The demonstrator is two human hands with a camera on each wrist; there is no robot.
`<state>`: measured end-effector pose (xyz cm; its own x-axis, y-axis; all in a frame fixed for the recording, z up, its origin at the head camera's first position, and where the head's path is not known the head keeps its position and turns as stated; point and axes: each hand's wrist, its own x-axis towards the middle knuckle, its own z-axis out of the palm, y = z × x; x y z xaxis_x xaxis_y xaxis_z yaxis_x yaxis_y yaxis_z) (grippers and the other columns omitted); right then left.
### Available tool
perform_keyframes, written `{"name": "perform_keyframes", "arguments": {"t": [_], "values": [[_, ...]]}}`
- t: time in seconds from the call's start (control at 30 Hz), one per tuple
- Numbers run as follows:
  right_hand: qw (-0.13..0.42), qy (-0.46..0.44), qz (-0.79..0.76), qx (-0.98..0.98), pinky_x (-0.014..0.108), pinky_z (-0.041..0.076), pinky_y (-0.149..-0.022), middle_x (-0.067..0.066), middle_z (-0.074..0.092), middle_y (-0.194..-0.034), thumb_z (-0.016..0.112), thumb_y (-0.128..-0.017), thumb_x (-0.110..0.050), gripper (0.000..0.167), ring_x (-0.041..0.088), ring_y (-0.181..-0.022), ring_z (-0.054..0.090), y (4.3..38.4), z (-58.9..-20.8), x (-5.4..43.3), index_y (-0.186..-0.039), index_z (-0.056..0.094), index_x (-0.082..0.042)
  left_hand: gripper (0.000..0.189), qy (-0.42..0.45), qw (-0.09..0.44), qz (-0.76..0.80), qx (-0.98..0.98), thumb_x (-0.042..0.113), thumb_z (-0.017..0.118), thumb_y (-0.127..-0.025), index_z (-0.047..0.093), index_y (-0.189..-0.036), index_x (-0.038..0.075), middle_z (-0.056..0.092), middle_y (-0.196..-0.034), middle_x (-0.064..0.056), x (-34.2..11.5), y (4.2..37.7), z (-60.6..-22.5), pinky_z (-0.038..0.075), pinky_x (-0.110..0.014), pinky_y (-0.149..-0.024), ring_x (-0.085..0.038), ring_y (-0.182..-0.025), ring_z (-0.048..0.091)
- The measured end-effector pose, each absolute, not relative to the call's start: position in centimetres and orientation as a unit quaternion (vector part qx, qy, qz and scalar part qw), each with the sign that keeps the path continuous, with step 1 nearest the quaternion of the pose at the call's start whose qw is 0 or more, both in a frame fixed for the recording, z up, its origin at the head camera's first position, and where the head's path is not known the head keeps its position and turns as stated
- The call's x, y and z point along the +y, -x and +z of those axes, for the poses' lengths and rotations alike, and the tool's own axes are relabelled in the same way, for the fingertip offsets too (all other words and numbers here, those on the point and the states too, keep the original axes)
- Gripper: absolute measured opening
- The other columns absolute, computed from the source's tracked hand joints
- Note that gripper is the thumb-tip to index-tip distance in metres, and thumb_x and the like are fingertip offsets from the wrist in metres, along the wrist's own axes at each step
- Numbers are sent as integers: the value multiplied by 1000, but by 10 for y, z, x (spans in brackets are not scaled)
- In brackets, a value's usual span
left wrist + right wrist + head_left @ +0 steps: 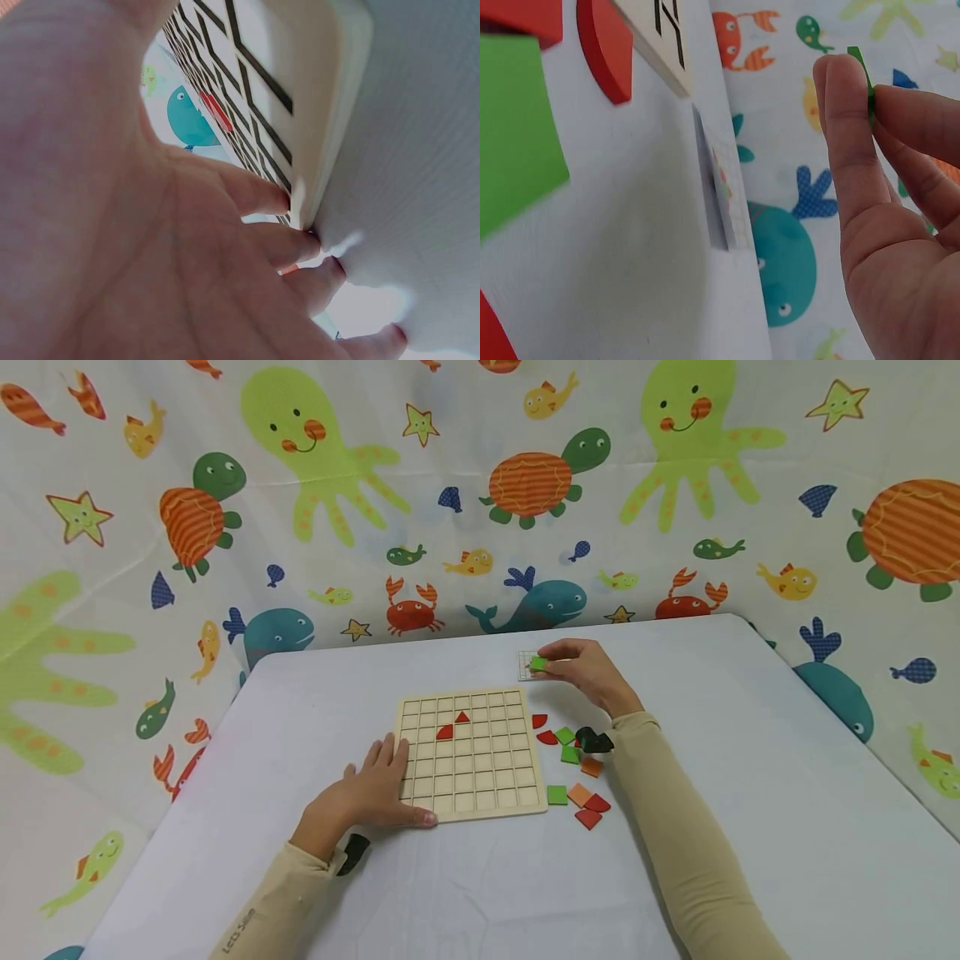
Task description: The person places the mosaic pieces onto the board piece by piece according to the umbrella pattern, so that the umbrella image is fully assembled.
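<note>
Square point(538, 664), green, pinched in right hand point(588, 672), up off table point(322, 702), by card point(524, 667). Left hand point(375, 789) spread wide, touching left edge of board point(465, 764). Two red bits point(445, 732) sit on board. I guess step is checking square against card; next move likely needs picking spot, then setting square down. Card partly covered, marks too small for me. Dark strap point(594, 740) hides some loose bits point(557, 795).
</note>
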<state>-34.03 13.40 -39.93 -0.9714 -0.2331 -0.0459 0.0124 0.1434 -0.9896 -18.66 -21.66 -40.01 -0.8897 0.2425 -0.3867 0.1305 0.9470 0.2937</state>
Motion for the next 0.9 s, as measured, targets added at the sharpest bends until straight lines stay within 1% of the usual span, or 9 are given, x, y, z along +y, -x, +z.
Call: {"name": "perform_keyframes", "arguments": {"t": [0.17,0.3,0.4,0.53,0.67,0.77,0.9], "values": [[98,84,-673,728,30,56,-98,23,63,-134,64,-106,1,32,30,-111,73,336,-398,119,-138,64,8,134,-98,211,129,964,62,88,-81,13,-167,-9,4,-173,-35,-216,186,-399,15,-81,-116,-55,-159,6],[100,101,-707,692,33,58,-95,23,64,-127,61,-106,7,29,24,-99,79,329,-395,102,-134,63,13,135,-95,214,134,963,62,88,-80,13,-167,-9,3,-173,-35,-216,186,-401,15,-81,-116,-55,-159,5],[100,114,-724,673,35,58,-95,22,65,-122,61,-105,9,27,22,-94,79,322,-390,88,-132,63,15,136,-93,214,134,963,63,88,-80,12,-167,-9,3,-173,-34,-216,186,-402,15,-80,-116,-55,-159,5],[107,125,-730,664,39,58,-95,22,64,-117,61,-104,10,25,28,-97,79,314,-382,73,-129,65,15,136,-94,212,129,964,63,88,-81,12,-167,-8,3,-173,-34,-216,186,-401,15,-80,-116,-55,-159,5],[124,121,-738,652,43,57,-98,21,64,-116,61,-104,11,25,34,-102,78,310,-381,63,-128,66,15,135,-94,212,125,965,63,88,-80,13,-167,-9,5,-173,-35,-215,187,-400,16,-81,-116,-55,-159,6],[138,115,-744,644,44,57,-99,21,65,-117,61,-104,11,24,33,-102,78,308,-382,56,-128,66,15,135,-95,215,123,964,64,88,-81,13,-167,-9,5,-173,-35,-215,186,-399,17,-81,-116,-55,-159,6],[163,105,-738,647,41,58,-98,21,65,-118,61,-104,9,26,27,-97,79,304,-384,49,-130,65,15,135,-95,215,126,964,63,87,-81,13,-167,-9,5,-173,-35,-215,186,-398,17,-81,-116,-55,-159,6]]}}
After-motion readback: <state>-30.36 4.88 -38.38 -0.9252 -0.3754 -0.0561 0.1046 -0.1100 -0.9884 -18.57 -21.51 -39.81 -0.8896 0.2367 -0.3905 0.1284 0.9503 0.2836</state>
